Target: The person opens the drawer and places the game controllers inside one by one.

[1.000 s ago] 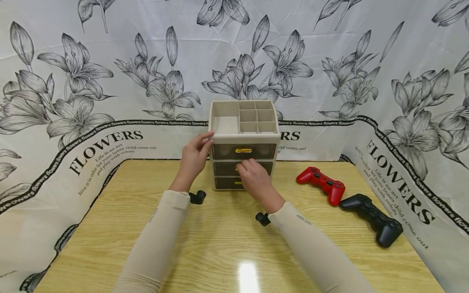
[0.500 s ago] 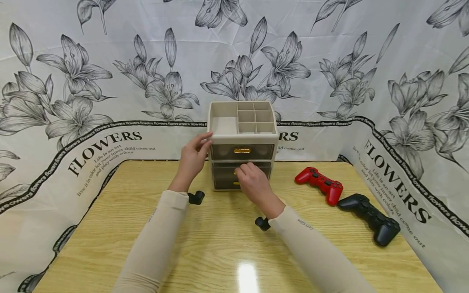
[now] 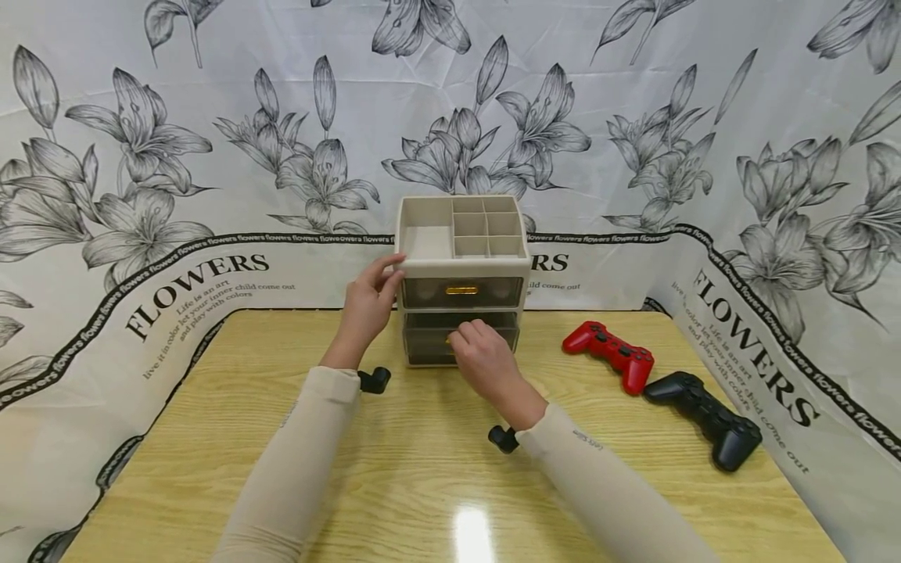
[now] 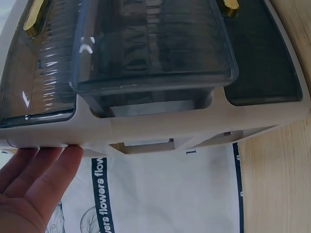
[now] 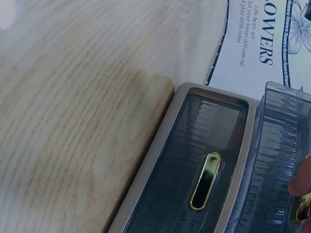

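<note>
A cream desktop organizer (image 3: 464, 268) with smoky see-through drawers stands at the back of the table. Its middle drawer (image 4: 155, 53) sticks out, while the top drawer (image 3: 425, 294) and the bottom drawer (image 5: 167, 179) sit flush. My right hand (image 3: 487, 361) pinches the middle drawer's gold handle (image 5: 304, 208), mostly covered by the fingers. Against the organizer's left side, near its upper front corner, rests my left hand (image 3: 367, 306), its fingers (image 4: 53, 170) nearly straight. In the head view the right hand hides part of the lower drawers.
To the organizer's right lie a red game controller (image 3: 608, 356) and, nearer the front, a black game controller (image 3: 706, 418). Flower-printed cloth (image 3: 281, 156) walls the wooden table (image 3: 394, 485) at the back and sides. The organizer's top has several open compartments (image 3: 486, 227).
The middle drawer has slid out toward me, drawn by my right hand, and now covers the bottom drawer in the head view. My left hand has stayed on the organizer's side.
</note>
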`<state>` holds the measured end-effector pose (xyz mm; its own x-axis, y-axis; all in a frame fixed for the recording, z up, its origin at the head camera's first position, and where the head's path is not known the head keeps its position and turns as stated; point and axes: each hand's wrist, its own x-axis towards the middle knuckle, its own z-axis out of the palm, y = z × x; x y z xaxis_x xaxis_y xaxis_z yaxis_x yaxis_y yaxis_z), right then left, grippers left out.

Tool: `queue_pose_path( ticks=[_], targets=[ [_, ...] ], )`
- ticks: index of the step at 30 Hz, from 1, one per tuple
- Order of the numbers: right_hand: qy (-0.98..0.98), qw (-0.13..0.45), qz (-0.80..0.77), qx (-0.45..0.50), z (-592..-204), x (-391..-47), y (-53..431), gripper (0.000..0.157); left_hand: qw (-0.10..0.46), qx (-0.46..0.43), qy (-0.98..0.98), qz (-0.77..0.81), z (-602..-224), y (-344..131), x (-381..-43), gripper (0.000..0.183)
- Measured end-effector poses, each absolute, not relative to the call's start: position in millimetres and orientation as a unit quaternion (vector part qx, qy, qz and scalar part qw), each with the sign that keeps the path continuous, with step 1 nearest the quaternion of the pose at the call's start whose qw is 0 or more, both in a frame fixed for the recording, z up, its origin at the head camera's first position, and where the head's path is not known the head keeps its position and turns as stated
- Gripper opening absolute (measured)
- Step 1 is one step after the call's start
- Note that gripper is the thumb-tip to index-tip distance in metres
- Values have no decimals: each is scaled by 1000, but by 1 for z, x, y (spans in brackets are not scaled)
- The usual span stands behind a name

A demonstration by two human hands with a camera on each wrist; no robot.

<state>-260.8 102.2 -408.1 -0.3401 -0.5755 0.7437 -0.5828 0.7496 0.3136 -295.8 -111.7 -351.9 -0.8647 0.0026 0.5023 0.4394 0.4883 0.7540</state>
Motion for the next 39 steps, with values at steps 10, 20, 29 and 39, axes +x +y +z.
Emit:
queue_pose_path(
  ticks=[10, 20, 29, 39],
  targets=[
    [-817, 452, 17, 358, -407, -252, 102, 16, 250, -123, -843, -460, -352, -108, -294, 37],
    [-815, 453, 24, 361, -408, -244, 104, 16, 232, -128, -837, -480, -349, -109, -293, 36],
    [-810, 452, 26, 372, -407, -237, 105, 16, 212, -121, -823, -513, -350, -111, -294, 37],
    [-806, 460, 23, 373, -410, -227, 107, 14, 206, -128, -815, -527, -352, -113, -296, 40]
  ],
)
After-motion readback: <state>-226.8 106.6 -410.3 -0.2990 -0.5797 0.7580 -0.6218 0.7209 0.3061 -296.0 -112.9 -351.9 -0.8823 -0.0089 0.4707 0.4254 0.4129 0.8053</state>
